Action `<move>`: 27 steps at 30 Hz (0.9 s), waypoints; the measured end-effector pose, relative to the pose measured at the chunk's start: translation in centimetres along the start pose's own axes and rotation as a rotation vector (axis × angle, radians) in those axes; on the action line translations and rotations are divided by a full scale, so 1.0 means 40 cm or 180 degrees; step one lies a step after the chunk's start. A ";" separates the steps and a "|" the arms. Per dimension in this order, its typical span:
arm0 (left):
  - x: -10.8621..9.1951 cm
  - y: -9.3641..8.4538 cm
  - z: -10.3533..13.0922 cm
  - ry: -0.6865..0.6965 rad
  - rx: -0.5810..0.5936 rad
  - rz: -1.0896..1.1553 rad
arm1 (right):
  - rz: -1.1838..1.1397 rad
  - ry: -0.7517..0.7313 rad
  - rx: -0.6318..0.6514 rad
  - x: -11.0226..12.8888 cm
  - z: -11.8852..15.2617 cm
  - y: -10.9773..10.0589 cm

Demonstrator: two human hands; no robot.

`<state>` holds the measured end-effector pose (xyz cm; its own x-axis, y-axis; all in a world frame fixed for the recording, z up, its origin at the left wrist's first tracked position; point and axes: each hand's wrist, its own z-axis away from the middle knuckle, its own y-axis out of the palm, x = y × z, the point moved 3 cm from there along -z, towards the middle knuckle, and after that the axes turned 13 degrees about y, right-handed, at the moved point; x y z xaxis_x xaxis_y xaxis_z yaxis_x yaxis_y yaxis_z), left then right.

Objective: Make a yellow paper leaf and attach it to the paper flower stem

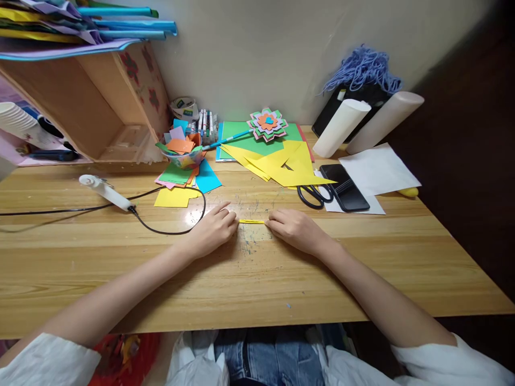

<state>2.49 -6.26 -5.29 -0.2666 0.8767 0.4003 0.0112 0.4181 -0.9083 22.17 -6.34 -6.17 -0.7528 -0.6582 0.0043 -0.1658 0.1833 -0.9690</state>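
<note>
A thin, narrow yellow paper strip (251, 221) lies level between my two hands, low over the wooden table. My left hand (215, 228) pinches its left end, with the index finger stretched out toward the back. The right end is pinched in the fingertips of my right hand (296, 229). Both ends are hidden under the fingers. Beyond my hands lie yellow paper sheets (295, 163) with cut edges and a pair of scissors with black handles (311, 197), its blades covered by paper. Nearest my left hand runs a black cable (173, 233).
A white glue gun (105, 192) lies at left. Coloured paper scraps (173, 196) surround a small bowl (187, 158). A layered paper flower (267, 124) rests on green paper. A black phone (345, 187), white sheets (380, 169) and two upright-leaning rolls (341, 128) occupy the right; a box shelf (139, 80) stands back left.
</note>
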 end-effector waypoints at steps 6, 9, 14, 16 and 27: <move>-0.016 -0.017 0.010 -0.0003 0.0185 -0.0122 | 0.0002 0.0043 0.0194 -0.006 0.000 -0.004; -0.024 -0.025 0.018 -0.0161 0.0116 -0.0157 | -0.0240 0.0247 0.0135 -0.012 0.001 -0.008; -0.011 -0.016 0.031 -0.0533 -0.0071 0.0053 | -0.0914 0.0609 0.0015 -0.020 -0.004 -0.007; -0.001 -0.010 0.032 -0.0567 -0.0087 0.0212 | -0.1053 0.0582 0.0006 -0.021 -0.007 -0.005; 0.023 -0.014 0.020 -0.0084 0.0357 0.0338 | -0.1411 0.0601 -0.0020 -0.046 0.006 0.011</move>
<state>1.46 -5.89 -4.51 -0.2950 0.9074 0.2993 -0.0667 0.2929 -0.9538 23.65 -5.23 -6.66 -0.7111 -0.5301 0.4619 -0.5002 -0.0803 -0.8622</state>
